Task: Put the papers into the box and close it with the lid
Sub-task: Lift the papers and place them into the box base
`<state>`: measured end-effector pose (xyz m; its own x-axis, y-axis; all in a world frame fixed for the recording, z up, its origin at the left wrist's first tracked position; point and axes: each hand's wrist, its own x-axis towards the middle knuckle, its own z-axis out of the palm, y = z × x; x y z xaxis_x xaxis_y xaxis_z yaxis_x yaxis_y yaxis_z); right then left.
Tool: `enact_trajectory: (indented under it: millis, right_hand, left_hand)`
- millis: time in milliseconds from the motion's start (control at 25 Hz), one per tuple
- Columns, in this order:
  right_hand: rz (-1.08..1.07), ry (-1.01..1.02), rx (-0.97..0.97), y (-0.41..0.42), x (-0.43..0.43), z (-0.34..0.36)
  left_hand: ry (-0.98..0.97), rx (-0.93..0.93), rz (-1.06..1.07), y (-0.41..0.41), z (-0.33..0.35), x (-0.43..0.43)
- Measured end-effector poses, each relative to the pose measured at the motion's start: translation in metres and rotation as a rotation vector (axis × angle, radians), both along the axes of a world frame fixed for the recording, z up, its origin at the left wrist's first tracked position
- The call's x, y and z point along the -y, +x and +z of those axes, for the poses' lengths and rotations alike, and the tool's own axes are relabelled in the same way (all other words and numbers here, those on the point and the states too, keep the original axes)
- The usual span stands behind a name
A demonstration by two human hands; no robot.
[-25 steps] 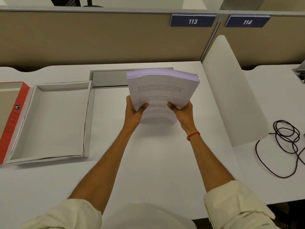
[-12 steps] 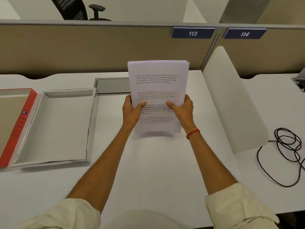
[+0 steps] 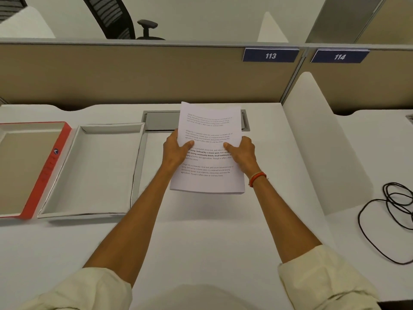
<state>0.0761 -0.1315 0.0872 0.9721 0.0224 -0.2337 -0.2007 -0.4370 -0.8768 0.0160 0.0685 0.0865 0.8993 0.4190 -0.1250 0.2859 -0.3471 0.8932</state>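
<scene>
Left hand (image 3: 176, 151) and right hand (image 3: 242, 153), both closed on the papers (image 3: 207, 130) held above the tabletop (image 3: 201, 231); the empty box (image 3: 138, 171) lies left, and loose sheets may fan on transfer.

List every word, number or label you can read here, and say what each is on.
"113": blue sign on the partition.
"114": blue sign to its right.
"living. Defined by a slower pace" and "strong community bonds, local traditions": bold lines on the papers, held by the left hand and right hand; the rest is too small.
Red lid: small logo and print, unreadable.
</scene>
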Motion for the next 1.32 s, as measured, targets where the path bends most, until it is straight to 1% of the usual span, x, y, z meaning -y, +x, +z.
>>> enact_trajectory:
  millis: [360, 1000, 1320]
  right_hand:
    - [0.014, 0.049, -0.023, -0.032, -0.085, 0.005]
    - [0.047, 0.028, -0.069, -0.093, -0.303, -0.011]
    - [0.063, -0.014, -0.1, -0.1, -0.356, -0.036]
  left_hand:
    - [0.015, -0.004, 0.026, -0.036, 0.011, -0.08]
    - [0.043, -0.058, 0.068, -0.1, -0.01, -0.289]
    - [-0.001, -0.089, 0.093, -0.105, -0.036, -0.337]
